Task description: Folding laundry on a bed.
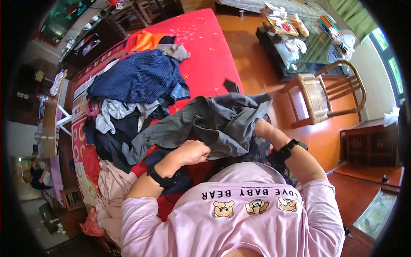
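Observation:
A dark grey garment (201, 118) lies spread across my lap and the red bedspread, one long part reaching left over the pile. Whether it is a shirt or trousers I cannot tell. My left hand (192, 153) is closed on its near edge, knuckles up. At its right end, my right hand (264, 129) grips the cloth, with the fingers partly hidden by it. Each wrist wears a black band. Just left of the garment, a heap of clothes includes a navy dotted garment (137, 77), a light grey one (107, 115) and black cloth (113, 143).
The red bedspread (205, 51) stretches ahead, with an orange cloth (150, 40) at its far left. Pale pink fabric (113, 192) lies beside my left arm. A wooden chair (317, 98) and a cluttered dark table (274, 53) stand to the right. A person (38, 175) is at far left.

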The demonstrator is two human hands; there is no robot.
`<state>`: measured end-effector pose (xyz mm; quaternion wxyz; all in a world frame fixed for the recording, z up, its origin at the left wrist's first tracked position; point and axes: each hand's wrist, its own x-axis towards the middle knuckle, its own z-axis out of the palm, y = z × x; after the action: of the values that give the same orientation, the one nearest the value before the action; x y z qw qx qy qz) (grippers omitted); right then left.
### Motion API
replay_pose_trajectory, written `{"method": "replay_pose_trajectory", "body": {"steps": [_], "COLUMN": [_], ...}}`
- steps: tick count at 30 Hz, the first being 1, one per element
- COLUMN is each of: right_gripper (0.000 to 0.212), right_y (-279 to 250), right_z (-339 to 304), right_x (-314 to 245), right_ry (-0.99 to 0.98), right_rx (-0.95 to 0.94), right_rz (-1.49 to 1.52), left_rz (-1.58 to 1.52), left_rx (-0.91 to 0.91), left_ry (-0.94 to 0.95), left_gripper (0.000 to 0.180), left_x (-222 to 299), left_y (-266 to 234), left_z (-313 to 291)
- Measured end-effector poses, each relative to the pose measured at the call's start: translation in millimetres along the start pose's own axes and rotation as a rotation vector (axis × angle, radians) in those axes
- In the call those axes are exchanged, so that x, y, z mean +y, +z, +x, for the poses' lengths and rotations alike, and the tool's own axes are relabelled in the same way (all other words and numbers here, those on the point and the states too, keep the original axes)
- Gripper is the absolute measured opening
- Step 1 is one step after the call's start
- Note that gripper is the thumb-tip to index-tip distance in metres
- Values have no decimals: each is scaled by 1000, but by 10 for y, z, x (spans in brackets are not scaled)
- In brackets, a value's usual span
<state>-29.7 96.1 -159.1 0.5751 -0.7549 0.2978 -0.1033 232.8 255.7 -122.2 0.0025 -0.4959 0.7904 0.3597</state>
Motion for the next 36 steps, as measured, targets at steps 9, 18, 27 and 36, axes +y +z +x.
{"method": "replay_pose_trajectory", "body": {"steps": [9, 18, 27, 36], "right_gripper": [91, 90, 80, 95], "right_y": [-62, -151, -79, -294], "right_z": [-5, 75, -66, -2], "right_x": [-309, -370, -482, -737], "right_ry": [-194, -437, -262, -407], "right_rx": [-66, -27, 26, 4], "right_rz": [106, -185, -39, -130], "left_rz": [-195, -290, -358, -985], "left_rx": [24, 435, 332, -55], "left_ry": [5, 93, 108, 468], "left_gripper": [18, 32, 38, 83], "left_x": [-2, -14, 269, 641], "left_y": [-325, -468, -244, -722], "left_z": [110, 381, 529, 146]}}
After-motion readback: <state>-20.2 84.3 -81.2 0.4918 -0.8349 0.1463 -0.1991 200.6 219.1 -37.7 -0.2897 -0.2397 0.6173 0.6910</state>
